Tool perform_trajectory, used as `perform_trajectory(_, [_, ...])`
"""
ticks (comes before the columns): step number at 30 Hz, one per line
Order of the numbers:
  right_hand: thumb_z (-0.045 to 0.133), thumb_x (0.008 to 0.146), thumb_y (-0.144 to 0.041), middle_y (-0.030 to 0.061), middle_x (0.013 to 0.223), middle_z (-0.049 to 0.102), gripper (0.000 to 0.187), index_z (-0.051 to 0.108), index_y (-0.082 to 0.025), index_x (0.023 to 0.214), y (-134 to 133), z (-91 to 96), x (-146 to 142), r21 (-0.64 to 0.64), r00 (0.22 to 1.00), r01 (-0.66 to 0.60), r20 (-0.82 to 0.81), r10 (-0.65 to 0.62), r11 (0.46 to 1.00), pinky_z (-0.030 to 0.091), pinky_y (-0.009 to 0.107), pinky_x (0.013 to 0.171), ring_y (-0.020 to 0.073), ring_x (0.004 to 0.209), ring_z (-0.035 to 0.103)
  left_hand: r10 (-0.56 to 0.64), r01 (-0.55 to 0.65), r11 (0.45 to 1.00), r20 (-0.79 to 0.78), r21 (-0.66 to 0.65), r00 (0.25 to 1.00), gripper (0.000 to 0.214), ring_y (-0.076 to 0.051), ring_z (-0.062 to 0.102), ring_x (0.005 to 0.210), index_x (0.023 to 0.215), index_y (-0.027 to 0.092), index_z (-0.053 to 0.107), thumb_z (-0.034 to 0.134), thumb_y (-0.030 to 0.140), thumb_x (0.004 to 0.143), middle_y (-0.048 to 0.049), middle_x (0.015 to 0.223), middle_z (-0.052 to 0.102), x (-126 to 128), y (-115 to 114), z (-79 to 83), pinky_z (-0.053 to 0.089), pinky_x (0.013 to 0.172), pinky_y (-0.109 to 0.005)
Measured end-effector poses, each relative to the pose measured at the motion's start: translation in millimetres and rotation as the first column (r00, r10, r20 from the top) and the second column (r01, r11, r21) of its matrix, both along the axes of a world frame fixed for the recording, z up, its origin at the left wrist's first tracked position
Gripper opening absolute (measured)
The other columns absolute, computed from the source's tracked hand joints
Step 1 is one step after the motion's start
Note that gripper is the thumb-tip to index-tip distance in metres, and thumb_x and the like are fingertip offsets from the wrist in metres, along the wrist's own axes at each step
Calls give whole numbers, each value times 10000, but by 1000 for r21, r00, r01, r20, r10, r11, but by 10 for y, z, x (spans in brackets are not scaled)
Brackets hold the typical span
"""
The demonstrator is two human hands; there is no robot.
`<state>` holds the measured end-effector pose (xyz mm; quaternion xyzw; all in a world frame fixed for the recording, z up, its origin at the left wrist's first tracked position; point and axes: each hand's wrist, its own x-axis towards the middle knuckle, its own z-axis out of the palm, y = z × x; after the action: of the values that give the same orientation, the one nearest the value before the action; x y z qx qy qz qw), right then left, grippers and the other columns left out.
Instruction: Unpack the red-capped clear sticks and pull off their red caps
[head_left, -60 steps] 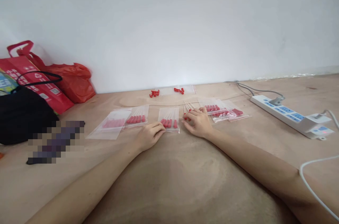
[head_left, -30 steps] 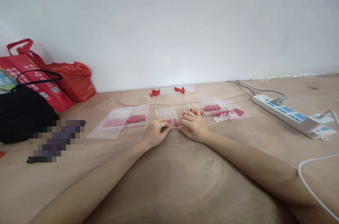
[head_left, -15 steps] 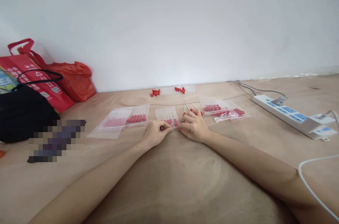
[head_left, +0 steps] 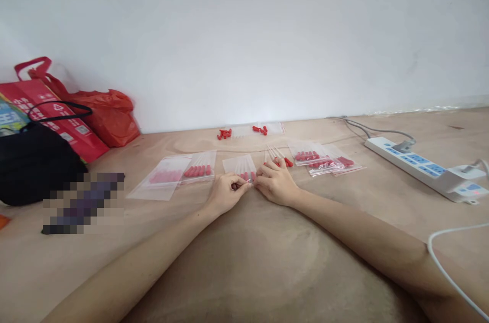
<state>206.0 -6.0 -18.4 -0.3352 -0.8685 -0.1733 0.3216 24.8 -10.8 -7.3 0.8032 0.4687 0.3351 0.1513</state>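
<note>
Fingers of our left hand (head_left: 228, 193) and right hand (head_left: 277, 184) pinch near edge of middle zip bag (head_left: 239, 163), flat on tabletop (head_left: 263, 262); likely sealing, next move needs even pressing along edge

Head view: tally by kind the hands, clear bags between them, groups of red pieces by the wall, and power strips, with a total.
Hands: 2 (left hand, right hand)
Clear bag between them: 1
Red groups: 2 (left group, right group)
Power strip: 1
Total: 6
</note>
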Motion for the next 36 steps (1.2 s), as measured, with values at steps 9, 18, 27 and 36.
perform_trajectory(9, [392,844,-171,1,671,522,286,636,-242,715,-18,17,36,217,996,-68,68,54,974,178,350,759,128,700,362,-135,187,927,-176,326,975,135,-155,557,759,785,194,655,519,190,783,-34,776,612,-10,5,12,431,756,-330])
perform_trajectory(18, [421,834,-175,12,671,522,246,638,-214,724,3,6,-13,115,995,-49,94,38,992,180,347,736,145,735,369,-303,333,913,-156,234,940,156,-159,549,946,697,165,486,393,99,803,-75,936,584,41,43,-25,446,856,-315])
perform_trajectory(27, [437,820,-196,20,824,574,195,610,-225,737,-56,61,-29,9,991,-71,113,69,997,174,363,758,155,805,405,-100,119,962,-86,247,991,111,-176,566,940,729,173,465,400,153,816,-73,920,594,19,23,-40,445,851,-352])
perform_trajectory(36, [490,795,-305,-2,710,610,168,580,-185,719,-14,69,173,-255,992,-123,-32,119,959,207,324,776,127,735,501,-114,131,979,-111,155,987,131,-186,552,990,884,175,499,405,254,840,-69,994,605,-207,74,45,433,856,-347])
